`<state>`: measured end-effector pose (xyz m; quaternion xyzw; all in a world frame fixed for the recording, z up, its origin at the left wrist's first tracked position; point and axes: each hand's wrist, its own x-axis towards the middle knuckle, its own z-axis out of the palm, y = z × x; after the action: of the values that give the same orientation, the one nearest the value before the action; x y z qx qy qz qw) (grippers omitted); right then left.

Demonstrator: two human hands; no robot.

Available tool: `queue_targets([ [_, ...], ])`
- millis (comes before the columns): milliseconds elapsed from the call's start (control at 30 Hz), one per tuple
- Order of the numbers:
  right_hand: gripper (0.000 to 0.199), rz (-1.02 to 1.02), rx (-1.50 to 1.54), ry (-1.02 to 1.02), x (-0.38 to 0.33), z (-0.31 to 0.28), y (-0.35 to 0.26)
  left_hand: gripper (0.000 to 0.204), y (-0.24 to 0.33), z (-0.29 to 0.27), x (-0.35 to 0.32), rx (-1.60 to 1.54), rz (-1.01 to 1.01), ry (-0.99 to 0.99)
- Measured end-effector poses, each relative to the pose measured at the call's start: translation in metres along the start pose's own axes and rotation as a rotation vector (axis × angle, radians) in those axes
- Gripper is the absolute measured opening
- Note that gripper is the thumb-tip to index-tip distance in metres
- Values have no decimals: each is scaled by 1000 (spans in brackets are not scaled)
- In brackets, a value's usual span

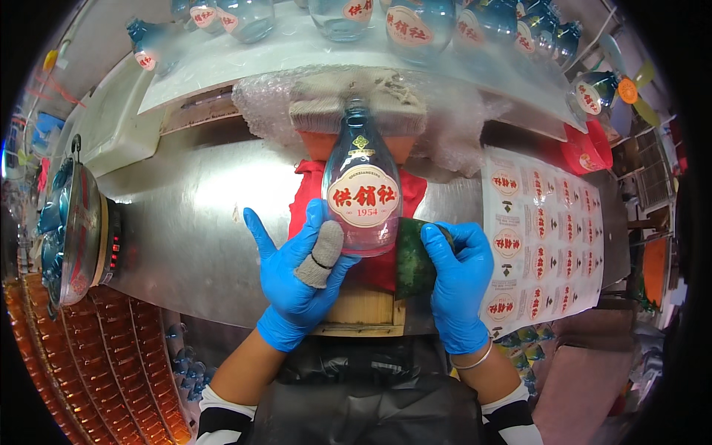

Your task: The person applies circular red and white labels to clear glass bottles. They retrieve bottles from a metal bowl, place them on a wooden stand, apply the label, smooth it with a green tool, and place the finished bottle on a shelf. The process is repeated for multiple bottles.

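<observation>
A blue-tinted glass bottle (361,163), clear pinkish toward its base, bears a cream oval label with red lettering. Its neck leans on a padded stack, over a red cloth (304,194). My left hand (300,276), in a blue glove with a grey fabric sleeve (322,254) on one digit, supports the bottle at its lower left and base; one digit sticks out to the left. My right hand (458,274), also gloved in blue, pinches a dark green, curved, flexible piece (415,261) against the bottle's lower right side. Part of that piece is hidden by the fingers.
A sheet of printed stickers (545,237) lies right on the metal table (185,222). Several labelled bottles (419,26) stand on the white shelf (289,55) at the back. Bubble wrap (259,104) surrounds the padded stack (360,122). At left are a round pan-like vessel (81,230) and amber racks (96,356).
</observation>
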<state>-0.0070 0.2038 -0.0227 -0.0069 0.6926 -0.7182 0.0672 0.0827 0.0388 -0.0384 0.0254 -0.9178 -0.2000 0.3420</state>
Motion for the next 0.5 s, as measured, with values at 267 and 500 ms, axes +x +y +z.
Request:
queue_targets([
  [267,16,27,174,-4,-10,5,-15,58,-8,4,-5,-102,-22,40],
  [500,14,275,108,86,-3,-5,6,61,-12,-2,5,-138,-148,-139],
])
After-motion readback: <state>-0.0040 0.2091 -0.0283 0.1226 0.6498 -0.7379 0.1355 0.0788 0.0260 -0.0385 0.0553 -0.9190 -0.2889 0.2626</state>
